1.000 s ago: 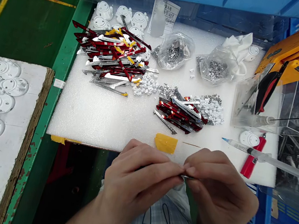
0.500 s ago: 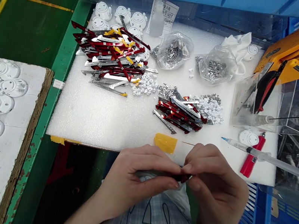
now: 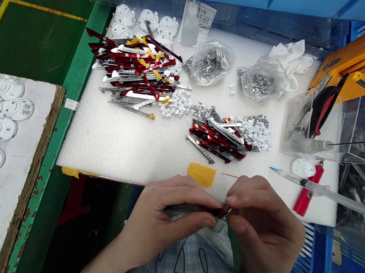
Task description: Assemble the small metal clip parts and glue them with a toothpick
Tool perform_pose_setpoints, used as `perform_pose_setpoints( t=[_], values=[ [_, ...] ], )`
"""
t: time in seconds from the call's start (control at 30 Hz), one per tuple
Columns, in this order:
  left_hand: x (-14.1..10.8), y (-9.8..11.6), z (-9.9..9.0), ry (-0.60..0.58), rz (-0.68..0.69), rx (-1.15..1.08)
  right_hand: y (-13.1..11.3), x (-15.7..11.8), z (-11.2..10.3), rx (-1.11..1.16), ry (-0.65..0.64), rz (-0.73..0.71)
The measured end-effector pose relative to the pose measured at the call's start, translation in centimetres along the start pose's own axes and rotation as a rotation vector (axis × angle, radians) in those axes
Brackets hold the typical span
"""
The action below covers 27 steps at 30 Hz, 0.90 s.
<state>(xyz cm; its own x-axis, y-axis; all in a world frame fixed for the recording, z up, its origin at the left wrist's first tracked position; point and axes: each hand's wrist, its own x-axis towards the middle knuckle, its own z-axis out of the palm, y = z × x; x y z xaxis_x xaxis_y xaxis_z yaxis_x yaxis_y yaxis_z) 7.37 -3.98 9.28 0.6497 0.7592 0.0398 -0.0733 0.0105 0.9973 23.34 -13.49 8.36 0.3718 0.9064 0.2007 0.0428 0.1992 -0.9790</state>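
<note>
Between my two hands, over my lap at the table's front edge, is a small dark red strip-shaped part (image 3: 223, 211), mostly covered by my fingers. My left hand (image 3: 169, 217) pinches it between thumb and fingers. The fingertips of my right hand (image 3: 261, 227) close on its right end; any small piece there is hidden. Ahead lies a pile of similar red and silver strips (image 3: 219, 137), beside small white plastic caps (image 3: 260, 135) and tiny metal pieces (image 3: 203, 111). A yellow tape piece (image 3: 201, 175) and a thin needle-like rod (image 3: 230, 175) lie just beyond my hands.
A larger strip pile (image 3: 137, 69) lies back left near round white parts (image 3: 125, 16). Bags of metal bits (image 3: 211, 65) stand behind. At right are a syringe (image 3: 326, 191), a red-handled tool (image 3: 308, 189), a clear box (image 3: 335, 133) and a yellow tape dispenser (image 3: 357, 62).
My fingers have shifted slightly around the red strip, and its right end has turned a little upward. The camera view has moved slightly. Things on the table stay put.
</note>
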Motion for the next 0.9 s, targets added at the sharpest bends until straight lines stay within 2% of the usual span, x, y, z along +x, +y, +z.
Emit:
perform_pose_setpoints(
  t=[0.27,0.37,0.67,0.9],
  values=[
    [0.39,0.04,0.22,-0.029,-0.186,-0.080,-0.04,0.09,0.30,-0.048,0.053,-0.032],
    [0.49,0.04,0.29,-0.016,-0.207,-0.089,0.02,0.09,0.34,-0.073,0.074,-0.075],
    [0.15,-0.07,0.77,0.098,-0.038,-0.002,0.02,-0.05,0.28,-0.115,0.029,-0.037],
    [-0.17,-0.42,0.95,0.091,0.112,0.104,-0.02,0.05,0.27,-0.151,0.013,-0.053]
  ],
)
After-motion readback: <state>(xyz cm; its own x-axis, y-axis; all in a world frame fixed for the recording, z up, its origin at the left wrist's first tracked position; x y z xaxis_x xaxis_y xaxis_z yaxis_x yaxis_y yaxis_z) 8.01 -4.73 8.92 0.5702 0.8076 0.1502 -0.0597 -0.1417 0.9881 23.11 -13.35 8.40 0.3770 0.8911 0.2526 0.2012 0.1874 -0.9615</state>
